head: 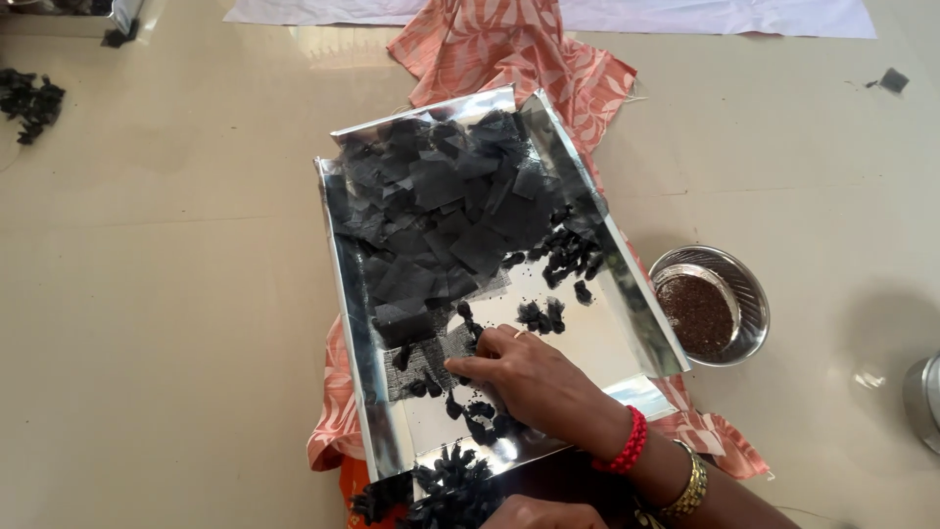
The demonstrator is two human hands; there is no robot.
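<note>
Small black twisted wicks (468, 407) lie at the near end of a shiny rectangular metal tray (627, 294). The right hand (534, 377) rests on them, grip loosely open, fingers spread (holding nothing). The left hand (539, 513) barely shows at the frame's bottom, grip impossible to tell; a steel bowl of brown seeds (710, 306) stands beside the tray.

A shiny metal tray (627, 313) lies flat on the floor. Its far half is covered with a heap of thin black mesh squares (441, 211), lying every way, one on top of another. Small black twisted bundles (563, 255) sit near the tray's right wall, and more lie at the near edge (450, 485).
</note>
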